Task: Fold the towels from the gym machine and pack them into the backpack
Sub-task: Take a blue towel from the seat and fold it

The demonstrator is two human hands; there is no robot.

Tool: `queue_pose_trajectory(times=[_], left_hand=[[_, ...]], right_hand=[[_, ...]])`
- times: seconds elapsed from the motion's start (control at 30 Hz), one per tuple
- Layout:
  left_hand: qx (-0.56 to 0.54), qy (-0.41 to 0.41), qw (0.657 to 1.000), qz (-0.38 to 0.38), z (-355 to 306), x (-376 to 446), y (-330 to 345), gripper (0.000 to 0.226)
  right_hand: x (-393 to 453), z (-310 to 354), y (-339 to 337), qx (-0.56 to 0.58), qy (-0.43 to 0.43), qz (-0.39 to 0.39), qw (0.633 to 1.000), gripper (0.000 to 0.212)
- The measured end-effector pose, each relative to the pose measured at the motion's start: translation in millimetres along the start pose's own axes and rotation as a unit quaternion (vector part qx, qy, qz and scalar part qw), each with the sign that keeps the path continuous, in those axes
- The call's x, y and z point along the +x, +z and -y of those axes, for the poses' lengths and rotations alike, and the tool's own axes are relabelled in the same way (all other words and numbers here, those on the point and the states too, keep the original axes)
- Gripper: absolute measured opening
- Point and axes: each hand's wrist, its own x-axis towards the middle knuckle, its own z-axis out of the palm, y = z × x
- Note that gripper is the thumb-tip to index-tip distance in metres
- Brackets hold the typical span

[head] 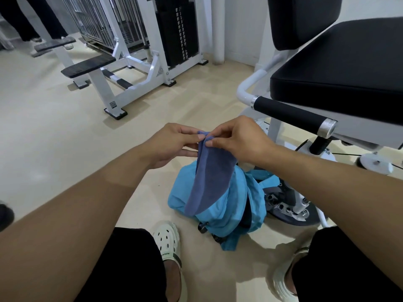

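now i'm seeing both hands, left hand and right hand, pinching the top edge of the towel; it's hanging folded above the backpack on the floor

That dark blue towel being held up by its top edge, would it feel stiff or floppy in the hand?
Probably floppy: the blue towel hangs limp and curved from where the left hand and right hand pinch its top edge. Likely light, since fingertip pinches alone carry it. Its matte cloth surface suggests it is not slippery.
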Motion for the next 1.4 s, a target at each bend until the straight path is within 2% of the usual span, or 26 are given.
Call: queue_pose_trajectory(times=[0.27,0.47,0.6,0.73,0.9,1.03,1.13,1.27,1.4], left_hand=[[-0.032,-0.002,0.999,0.012,-4.6,0.7,8.9,0.021],[0.021,0.0,1.0,0.016,-4.2,0.2,10.0,0.024],[0.04,-0.006,0.999,0.003,-2.3,2.7,5.6,0.026],[0.056,-0.008,0.998,0.011,-0.3,2.6,-2.6,0.022],[0.073,-0.01,0.997,-0.007,4.0,1.6,-14.8,0.022],[0.072,-0.019,0.997,-0.014,8.6,0.8,-24.9,0.022],[0.078,-0.02,0.996,-0.031,12.3,2.4,-30.7,0.021],[0.162,-0.004,0.977,-0.142,21.4,8.8,-39.5,0.014],[0.195,-0.009,0.97,-0.142,23.2,7.8,-41.4,0.015]], right_hand=[[3.6,-1.9,-1.3,-0.02,0.003,-0.054,0.998,0.017],[4.4,-5.8,-0.8,-0.058,-0.024,-0.054,0.997,0.024],[5.3,-5.8,-6.8,-0.095,-0.035,-0.004,0.995,0.024],[6.2,-20.1,-15.3,-0.215,-0.04,0.086,0.972,0.028],[4.7,-33.6,-20.1,-0.274,0.003,0.149,0.95,0.025],[4.7,-40.4,-17.6,-0.242,0.026,0.184,0.952,0.022],[3.1,-41.7,-15.6,-0.204,0.013,0.169,0.964,0.026],[6.0,-36.7,-14.1,-0.157,-0.05,0.139,0.977,0.017],[4.8,-23.2,-9.1,-0.142,-0.069,0.115,0.981,0.019]])
